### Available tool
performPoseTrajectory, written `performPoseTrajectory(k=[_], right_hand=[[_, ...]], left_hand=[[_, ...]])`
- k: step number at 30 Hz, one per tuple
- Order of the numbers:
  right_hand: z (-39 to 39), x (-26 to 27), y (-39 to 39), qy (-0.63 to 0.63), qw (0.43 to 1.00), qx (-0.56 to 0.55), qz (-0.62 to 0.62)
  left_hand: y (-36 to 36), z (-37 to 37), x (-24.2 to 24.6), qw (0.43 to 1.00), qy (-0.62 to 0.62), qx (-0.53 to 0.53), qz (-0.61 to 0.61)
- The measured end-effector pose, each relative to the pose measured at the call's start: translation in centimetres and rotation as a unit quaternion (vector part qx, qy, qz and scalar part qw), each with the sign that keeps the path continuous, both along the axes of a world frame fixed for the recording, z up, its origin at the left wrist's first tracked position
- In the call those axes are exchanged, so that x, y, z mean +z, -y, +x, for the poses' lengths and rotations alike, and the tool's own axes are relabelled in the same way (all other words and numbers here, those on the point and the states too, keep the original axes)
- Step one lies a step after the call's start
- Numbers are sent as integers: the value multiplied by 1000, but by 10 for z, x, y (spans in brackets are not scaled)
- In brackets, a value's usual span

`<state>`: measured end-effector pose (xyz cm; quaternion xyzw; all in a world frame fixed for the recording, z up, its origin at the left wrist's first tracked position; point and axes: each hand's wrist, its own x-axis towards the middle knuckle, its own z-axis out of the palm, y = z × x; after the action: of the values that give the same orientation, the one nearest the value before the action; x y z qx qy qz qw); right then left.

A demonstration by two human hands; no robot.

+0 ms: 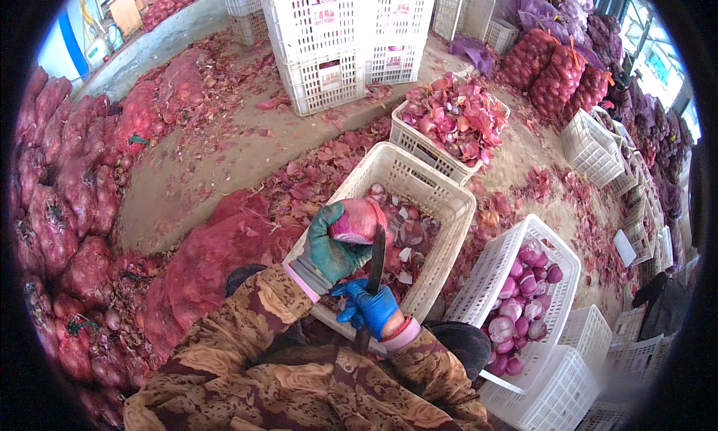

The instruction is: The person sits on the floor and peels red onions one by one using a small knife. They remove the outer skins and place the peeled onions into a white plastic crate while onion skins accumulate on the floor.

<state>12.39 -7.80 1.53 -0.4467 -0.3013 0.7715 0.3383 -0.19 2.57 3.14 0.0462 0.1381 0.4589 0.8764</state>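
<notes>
My left hand (336, 249), in a green and grey work glove, grips a large red onion (354, 222) above a white plastic crate (451, 229). In my right hand (370, 307), which wears a blue glove, is a knife (378, 260) with a dark blade. The blade points away from me and its edge lies against the right side of the onion. Onion skins and cut scraps (412, 235) cover the floor of the crate below. Part of the knife's handle is hidden by my fingers.
A crate of peeled onions (519, 307) stands to my right. Beyond the scrap crate is one heaped with onion skins (457, 117). Stacked white crates (336, 49) rise further back. Red mesh sacks of onions (73, 150) line the left, and a slack red net (207, 257) lies nearer.
</notes>
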Motion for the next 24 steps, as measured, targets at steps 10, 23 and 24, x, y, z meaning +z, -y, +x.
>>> performPoseTrajectory(k=[10,23,24], right_hand=[[0,-4,13,13,999,-48,-22],[34,24,9,21,997,53,47],[29,19,11,36,996,71,31]], left_hand=[[-9,-6,0,948,-247,141,145],[10,-3,22,585,-575,281,498],[10,0,21,645,-536,286,463]])
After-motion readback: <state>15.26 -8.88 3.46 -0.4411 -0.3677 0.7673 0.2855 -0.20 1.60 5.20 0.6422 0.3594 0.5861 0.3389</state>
